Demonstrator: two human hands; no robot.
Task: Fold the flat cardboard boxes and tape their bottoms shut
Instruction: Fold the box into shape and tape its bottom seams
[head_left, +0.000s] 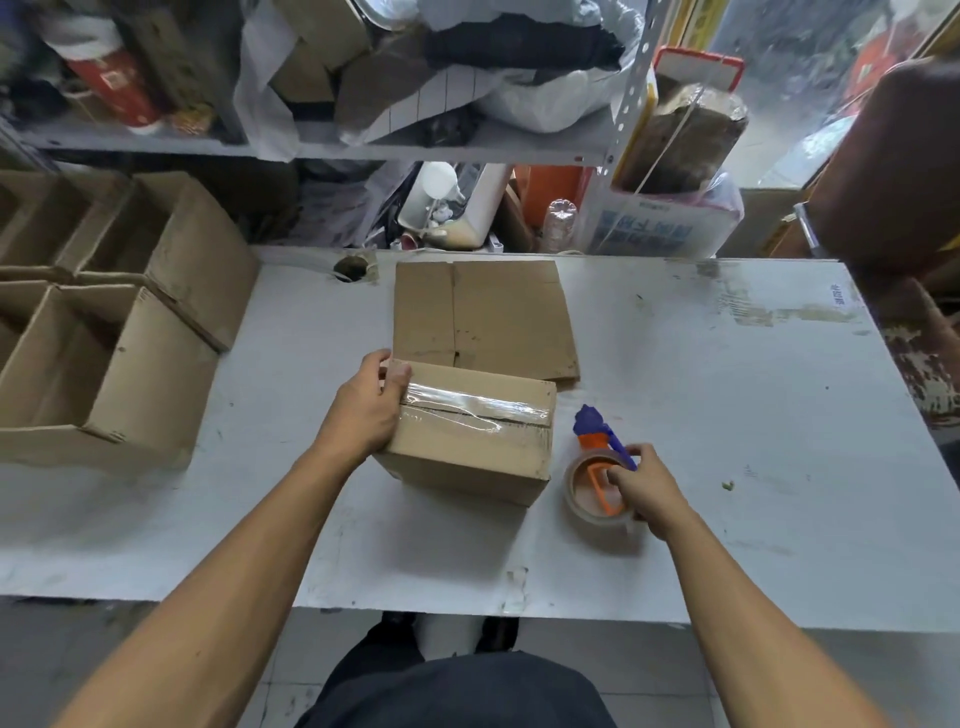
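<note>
The taped box sat on the table before me, my left hand on its left end. Behind it lay a flat cardboard box. Just right of it my right hand held the tape dispenser. Open boxes stood far left.

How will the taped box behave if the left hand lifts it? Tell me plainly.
The taped box probably lifts lightly: it looks like thin corrugated card, apparently just folded. The clear tape across its seam should keep the flaps together. With the left hand gripping only one end, it may tilt, and its walls may flex.
</note>
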